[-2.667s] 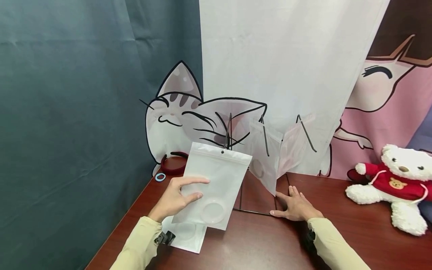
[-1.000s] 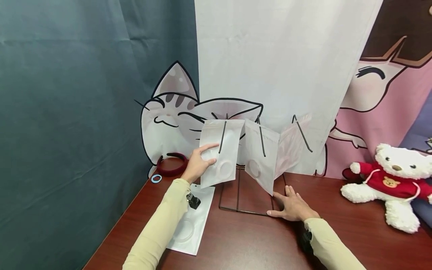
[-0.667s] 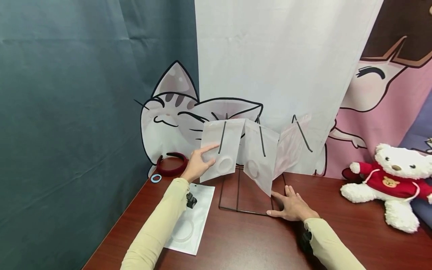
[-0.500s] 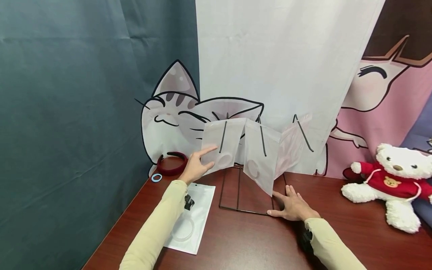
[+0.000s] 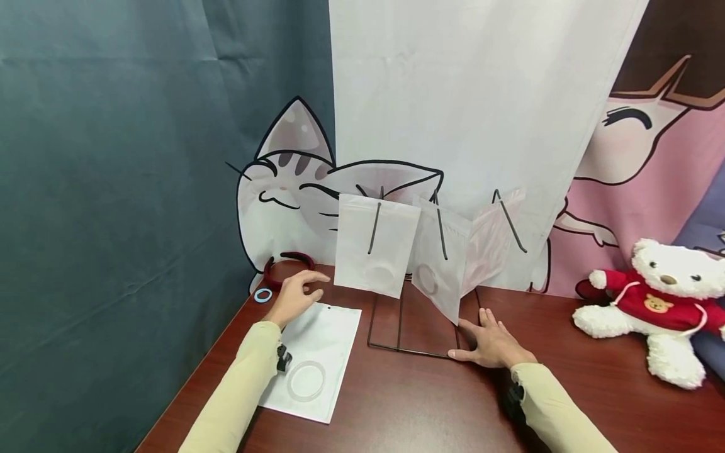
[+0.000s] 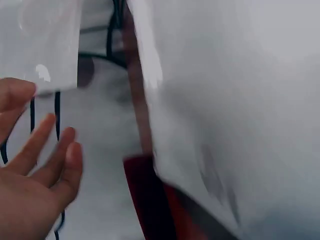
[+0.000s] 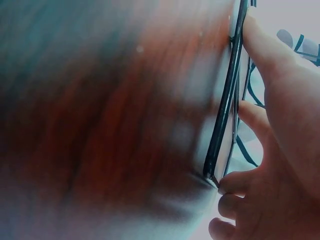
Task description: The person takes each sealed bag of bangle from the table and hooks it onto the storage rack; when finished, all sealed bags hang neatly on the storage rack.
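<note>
My left hand holds nothing; its fingers are loosely bent, above the top end of a white zip pouch lying flat on the table. A ring shape shows through that pouch. Another white pouch hangs from the left hook of a black wire rack, just beyond my left fingertips. A third pouch hangs on the middle hook, and a pinkish one on the right hook. My right hand rests on the rack base's front right corner, fingers spread along the wire.
Behind the flat pouch stand a dark red headband and a small light-blue ring. A white teddy bear in a red hoodie sits at the right. Curtains with cartoon prints close off the back of the brown table.
My left hand brought a pouch onto the rack's left hook, let go of it and drew back down and left over the flat pouch. My right hand stays on the rack base.
</note>
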Action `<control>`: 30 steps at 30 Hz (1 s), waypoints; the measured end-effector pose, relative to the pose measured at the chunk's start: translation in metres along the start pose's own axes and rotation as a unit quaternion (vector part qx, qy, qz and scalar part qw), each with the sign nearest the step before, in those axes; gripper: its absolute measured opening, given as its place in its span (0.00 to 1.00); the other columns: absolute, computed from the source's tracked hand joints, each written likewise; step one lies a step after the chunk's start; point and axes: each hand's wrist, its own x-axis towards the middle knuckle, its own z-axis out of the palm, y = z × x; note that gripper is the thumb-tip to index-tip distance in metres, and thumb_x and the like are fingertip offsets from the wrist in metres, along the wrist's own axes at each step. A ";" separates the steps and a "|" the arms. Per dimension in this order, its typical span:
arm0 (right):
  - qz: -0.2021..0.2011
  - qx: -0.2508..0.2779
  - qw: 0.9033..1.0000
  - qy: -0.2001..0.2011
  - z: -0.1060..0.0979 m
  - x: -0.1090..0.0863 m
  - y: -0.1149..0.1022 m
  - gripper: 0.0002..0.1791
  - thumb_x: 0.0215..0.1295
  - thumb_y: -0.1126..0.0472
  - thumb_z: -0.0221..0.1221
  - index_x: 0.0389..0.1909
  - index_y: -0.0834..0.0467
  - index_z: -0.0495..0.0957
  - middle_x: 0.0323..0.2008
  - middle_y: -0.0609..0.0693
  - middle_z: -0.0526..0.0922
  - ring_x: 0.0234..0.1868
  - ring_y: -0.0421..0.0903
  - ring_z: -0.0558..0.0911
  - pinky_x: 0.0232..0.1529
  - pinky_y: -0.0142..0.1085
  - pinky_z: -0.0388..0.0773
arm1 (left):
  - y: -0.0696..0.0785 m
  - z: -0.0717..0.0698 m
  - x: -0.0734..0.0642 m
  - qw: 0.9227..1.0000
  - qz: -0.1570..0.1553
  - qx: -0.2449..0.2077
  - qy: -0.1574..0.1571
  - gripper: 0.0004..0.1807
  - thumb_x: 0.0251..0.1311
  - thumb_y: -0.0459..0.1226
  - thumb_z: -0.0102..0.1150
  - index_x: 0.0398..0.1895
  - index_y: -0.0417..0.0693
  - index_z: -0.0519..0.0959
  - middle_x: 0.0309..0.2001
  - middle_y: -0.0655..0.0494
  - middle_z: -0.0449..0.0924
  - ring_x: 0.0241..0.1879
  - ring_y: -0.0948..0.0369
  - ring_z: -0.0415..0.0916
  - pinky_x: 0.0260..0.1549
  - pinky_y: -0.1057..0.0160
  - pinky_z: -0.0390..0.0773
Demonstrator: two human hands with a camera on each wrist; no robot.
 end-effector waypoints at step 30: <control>0.002 0.007 1.000 0.001 0.003 0.000 0.002 0.50 0.59 0.32 0.71 0.73 0.62 0.72 0.73 0.87 0.55 0.78 0.81 0.53 0.72 0.74 0.57 | -0.004 0.001 -0.020 0.947 -0.143 0.248 -0.144 0.43 0.53 0.38 0.82 0.72 0.40 0.72 0.65 0.32 0.75 0.64 0.36 0.72 0.64 0.34 0.75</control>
